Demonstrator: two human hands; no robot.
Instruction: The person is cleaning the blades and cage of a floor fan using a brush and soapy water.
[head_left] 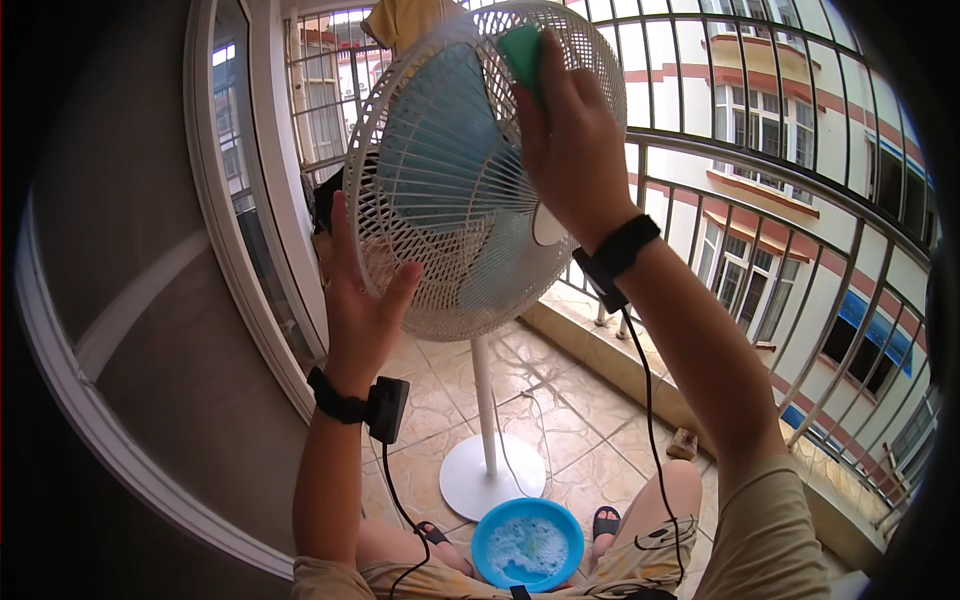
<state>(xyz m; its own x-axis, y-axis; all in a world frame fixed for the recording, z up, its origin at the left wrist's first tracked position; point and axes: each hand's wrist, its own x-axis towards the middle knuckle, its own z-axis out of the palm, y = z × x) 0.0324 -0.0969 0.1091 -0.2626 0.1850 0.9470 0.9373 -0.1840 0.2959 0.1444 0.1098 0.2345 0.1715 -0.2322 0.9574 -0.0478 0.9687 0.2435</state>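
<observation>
A white stand fan [455,265] with pale blue blades behind a wire guard stands upright in front of me. My left hand [365,300] grips the lower left rim of the guard, its thumb over the front and its fingers along the side. My right hand [580,140] is closed on a green sponge [522,55], pressed against the upper right of the guard. Part of the sponge is hidden behind my fingers. Below, the fan's white pole [484,400] rises from a round white base [480,500].
A blue basin [575,560] of sudsy water sits between my feet, close to the base. Metal railings [800,235] run along the right over a low ledge. A sliding door [255,200] lines the left. A yellow cloth [405,22] hangs behind the fan. A small brown block [683,444] lies by the ledge.
</observation>
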